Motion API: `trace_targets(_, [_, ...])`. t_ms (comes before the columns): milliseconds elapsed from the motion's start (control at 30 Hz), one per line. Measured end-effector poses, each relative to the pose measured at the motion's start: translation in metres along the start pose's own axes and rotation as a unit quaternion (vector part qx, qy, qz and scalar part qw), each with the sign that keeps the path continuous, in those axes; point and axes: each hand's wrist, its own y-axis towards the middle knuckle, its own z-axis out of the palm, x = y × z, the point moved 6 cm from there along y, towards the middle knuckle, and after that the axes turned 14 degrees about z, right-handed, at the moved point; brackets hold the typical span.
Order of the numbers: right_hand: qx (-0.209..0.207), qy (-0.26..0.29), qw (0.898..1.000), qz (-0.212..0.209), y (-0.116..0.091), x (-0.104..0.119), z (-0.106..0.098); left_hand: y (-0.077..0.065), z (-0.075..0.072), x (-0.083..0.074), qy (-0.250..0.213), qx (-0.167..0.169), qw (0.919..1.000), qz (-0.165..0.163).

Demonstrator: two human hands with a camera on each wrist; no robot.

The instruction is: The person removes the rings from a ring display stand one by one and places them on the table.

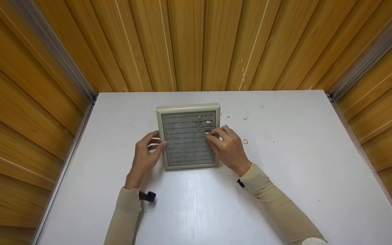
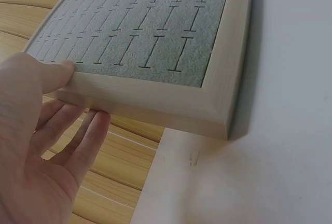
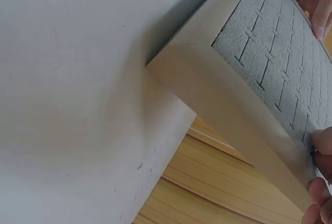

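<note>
A framed ring tray (image 1: 190, 167) is taking centre stage, tilting above the white table (image 1: 298, 153); I am finding no way to tell whether any edge is resting there. Several seated rings (image 1: 208, 121) are glinting in its upper right part, while the slots lower down are showing bare grey. Below those rings, the right hand (image 1: 229, 146) is bringing thumb and forefinger nearly together over the tray's right side, apparently pinching a silver ring (image 1: 207, 133). At the tray's left rim, the left hand (image 1: 147, 154) is gripping the frame, thumb lying on top and fingers supporting from beneath. Just right of the tray, a loose ring (image 1: 245, 143) is lying on the table. Beyond the tray's far edge, wood-look panelling (image 1: 185, 44) is rising.

Watching remotely, I am judging that the ring is being worked into its slot; the next move, I am thinking, is calling for a steady tray, a straight push and a clean release, without disturbing neighbouring rings.
</note>
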Motion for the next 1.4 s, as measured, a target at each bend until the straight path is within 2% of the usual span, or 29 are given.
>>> trace_targets(167, [-0.024, -0.029, 0.999, -0.012, -0.0014, 0.0042, -0.0011, -0.0003, 0.0007, 0.0000, -0.004, 0.000, 1.0000, -0.002])
trace_targets(367, [-0.020, -0.034, 0.999, -0.014, 0.0025, 0.0044, 0.0001, 0.0027, -0.0008, 0.0005, -0.003, -0.007, 1.0000, -0.005])
trace_targets(733, [0.008, 0.000, 1.000, -0.002, 0.0029, 0.0041, 0.0002, 0.0029, -0.0025, 0.0015, -0.002, -0.008, 0.9999, -0.006])
trace_targets(900, [0.008, 0.019, 1.000, -0.004, 0.0022, 0.0049, -0.0023, 0.0025, -0.0030, 0.0007, -0.004, -0.008, 1.0000, -0.001])
trace_targets(1233, [0.029, 0.049, 0.998, 0.016, -0.0010, 0.0021, -0.0031, 0.0011, -0.0013, 0.0017, 0.009, -0.002, 0.9999, -0.012])
trace_targets(1400, [0.026, 0.063, 0.997, 0.020, -0.0015, 0.0016, -0.0053, 0.0009, -0.0009, 0.0015, 0.005, 0.001, 0.9999, -0.012])
